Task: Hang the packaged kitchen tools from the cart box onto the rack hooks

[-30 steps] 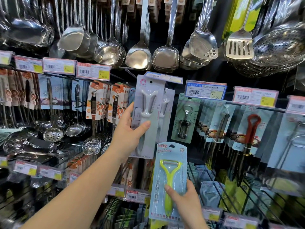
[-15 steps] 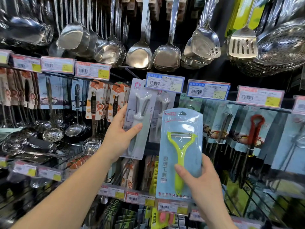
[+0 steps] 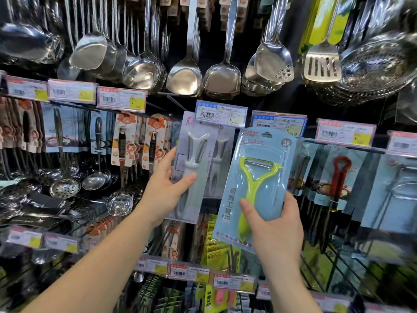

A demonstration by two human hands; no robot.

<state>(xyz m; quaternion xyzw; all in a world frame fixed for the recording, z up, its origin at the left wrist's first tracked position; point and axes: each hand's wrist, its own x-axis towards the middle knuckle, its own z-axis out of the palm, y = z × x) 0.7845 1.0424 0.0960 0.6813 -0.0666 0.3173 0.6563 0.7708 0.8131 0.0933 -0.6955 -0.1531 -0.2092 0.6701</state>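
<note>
far left of the rack: packaged skimmers and strainers [image 3: 65, 187] hang full on their hooks under a row of price tags [image 3: 71, 91], steel ladles and turners [image 3: 184, 74] dangling above – none of that looks like it needs touching.

left hand [image 3: 165, 190] is clamped on the white peeler pack [image 3: 191, 163], thumb across the front, fingers behind the card's left edge. the pack's top sits right under the blue price tag [image 3: 220, 114], in front of a matching white pack on the same hook. cannot tell if its hole is already threaded on the hook or just held against it – the tag hides the spot. judging by position, this one is hung or nearly so.

right hand [image 3: 274, 229] grips the green peeler pack [image 3: 255, 184] by its lower end, thumb pressed on the blister over the handle, fingers wrapped behind. the card is tilted, top leaning right, held out in front of the rack and not on any hook. its hang hole near the top edge is free. so this pack is not yet hung – it needs a matching hook, and none with green peelers is clearly visible.

further right: bottle openers [image 3: 340, 177] in blue packs hang in place under pink price tags [image 3: 346, 132].

cart box is out of view, so how many packs remain is unknown.
</note>
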